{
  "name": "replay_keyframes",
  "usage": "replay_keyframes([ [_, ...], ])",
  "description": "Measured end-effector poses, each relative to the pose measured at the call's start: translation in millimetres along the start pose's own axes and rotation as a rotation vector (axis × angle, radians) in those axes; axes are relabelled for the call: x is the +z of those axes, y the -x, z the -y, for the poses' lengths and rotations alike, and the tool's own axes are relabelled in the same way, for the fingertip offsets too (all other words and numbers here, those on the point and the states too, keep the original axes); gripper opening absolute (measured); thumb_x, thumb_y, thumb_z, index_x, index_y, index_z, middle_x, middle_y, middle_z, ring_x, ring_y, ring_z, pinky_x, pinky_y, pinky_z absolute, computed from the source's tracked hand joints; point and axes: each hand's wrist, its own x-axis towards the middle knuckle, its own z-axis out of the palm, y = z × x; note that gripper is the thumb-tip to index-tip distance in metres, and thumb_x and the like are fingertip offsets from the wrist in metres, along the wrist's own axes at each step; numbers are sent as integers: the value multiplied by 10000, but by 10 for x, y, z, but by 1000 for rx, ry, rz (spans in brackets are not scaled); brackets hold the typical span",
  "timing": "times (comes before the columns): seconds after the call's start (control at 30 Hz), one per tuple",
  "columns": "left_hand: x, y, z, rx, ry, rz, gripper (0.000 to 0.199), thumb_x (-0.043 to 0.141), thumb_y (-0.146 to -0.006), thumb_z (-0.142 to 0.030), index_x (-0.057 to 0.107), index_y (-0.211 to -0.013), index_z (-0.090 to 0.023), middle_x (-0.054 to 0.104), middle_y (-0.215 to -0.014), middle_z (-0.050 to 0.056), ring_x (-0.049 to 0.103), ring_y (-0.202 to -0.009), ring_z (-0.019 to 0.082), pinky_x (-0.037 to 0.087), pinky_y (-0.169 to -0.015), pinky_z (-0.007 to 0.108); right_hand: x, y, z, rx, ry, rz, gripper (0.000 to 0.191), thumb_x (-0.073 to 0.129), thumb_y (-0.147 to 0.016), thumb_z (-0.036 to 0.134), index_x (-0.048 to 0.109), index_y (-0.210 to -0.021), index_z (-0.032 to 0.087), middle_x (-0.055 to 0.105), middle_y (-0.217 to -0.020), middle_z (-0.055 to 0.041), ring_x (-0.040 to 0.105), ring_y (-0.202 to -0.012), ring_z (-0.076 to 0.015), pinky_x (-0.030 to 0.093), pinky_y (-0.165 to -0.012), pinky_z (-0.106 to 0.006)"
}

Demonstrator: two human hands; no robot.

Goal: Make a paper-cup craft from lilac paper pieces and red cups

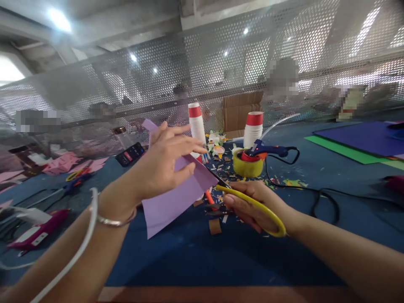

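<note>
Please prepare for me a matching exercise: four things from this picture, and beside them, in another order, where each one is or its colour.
Things:
1. Large scissors
2. Paper sheet
3. Tape roll
4. Upright cardboard

Descriptions:
A. Yellow, below a blue glue gun
B. Brown, behind the cups
C. In the right hand
D. Purple, at the left hand

Pairs: 1-C, 2-D, 3-A, 4-B

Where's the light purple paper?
The light purple paper is left of centre in the head view, partly behind the left hand, right beside the yellow-handled scissors.
</note>
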Motion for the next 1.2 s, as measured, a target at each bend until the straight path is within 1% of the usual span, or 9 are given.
replay_keyframes([
  [0.1, 167, -30, 184, -36, -34, -23, 179, 593, -806, -230, 738, -891, -289, 744, -950, 14, 537, -1220, 313, -23, -1167, 561, -27, -12, -44, 25, -16, -25, 458, 511, -927, 616, 483, -733, 202, 423, -370, 107, 364, -289, -59, 281, -343, -181],
  [0.2, 257, 68, 263, -79, -44, -127, 140, 592, -819, -272, 729, -841, -284, 720, -862, 7, 567, -1098, 296, 11, -1163, 528, -54, -27, -97, 46, -54, -6, 452, 524, -921, 614, 498, -749, 197, 408, -374, 114, 362, -276, -58, 288, -331, -179],
  [0.3, 263, 170, 329, -117, -14, -178, 143, 610, -840, -303, 742, -895, -298, 724, -912, 14, 535, -1121, 294, 47, -1159, 508, -57, -34, -121, 69, -66, 19, 454, 515, -924, 616, 509, -760, 193, 411, -376, 108, 361, -273, -60, 289, -323, -178],
  [0.43, 255, 249, 361, -131, 29, -136, 161, 603, -869, -285, 755, -904, -323, 708, -902, 14, 514, -1114, 278, 79, -1148, 511, -25, -25, -108, 89, -83, 39, 467, 528, -900, 639, 505, -757, 196, 413, -369, 101, 351, -270, -61, 270, -315, -175],
  [0.63, 266, 299, 310, -116, 100, -136, 203, 582, -879, -229, 749, -863, -343, 689, -861, 5, 523, -1111, 266, 24, -1161, 503, 29, 21, -95, 118, -148, 69, 447, 501, -927, 620, 513, -793, 194, 388, -390, 101, 331, -281, -53, 272, -330, -173],
  [0.8, 284, 305, 300, -107, 104, -154, 220, 588, -870, -209, 754, -871, -354, 691, -860, -3, 533, -1148, 256, -74, -1171, 491, 63, 62, -67, 145, -217, 44, 459, 519, -903, 641, 528, -800, 194, 380, -408, 96, 324, -290, -48, 264, -341, -180],
  [0.93, 304, 298, 296, -92, 105, -168, 229, 599, -857, -168, 755, -864, -335, 681, -863, -1, 548, -1123, 244, -57, -1176, 507, 69, 76, -46, 130, -233, 69, 475, 517, -886, 670, 531, -828, 199, 403, -429, 89, 339, -293, -57, 292, -341, -185],
  [1.07, 331, 310, 304, -51, 14, -121, 238, 542, -916, -154, 727, -899, -302, 676, -910, -4, 533, -1127, 214, -5, -1184, 537, 43, 66, -119, 69, -239, 138, 517, 509, -868, 704, 556, -877, 189, 480, -459, 57, 412, -313, -83, 311, -335, -189],
  [1.2, 366, 316, 295, -6, 4, -49, 222, 550, -932, -142, 702, -942, -304, 681, -939, -35, 517, -1149, 185, -67, -1186, 545, -6, 70, -249, -6, -246, 195, 616, 357, -907, 743, 597, -992, 182, 610, -664, -22, 599, -493, -139, 438, -478, -243],
])
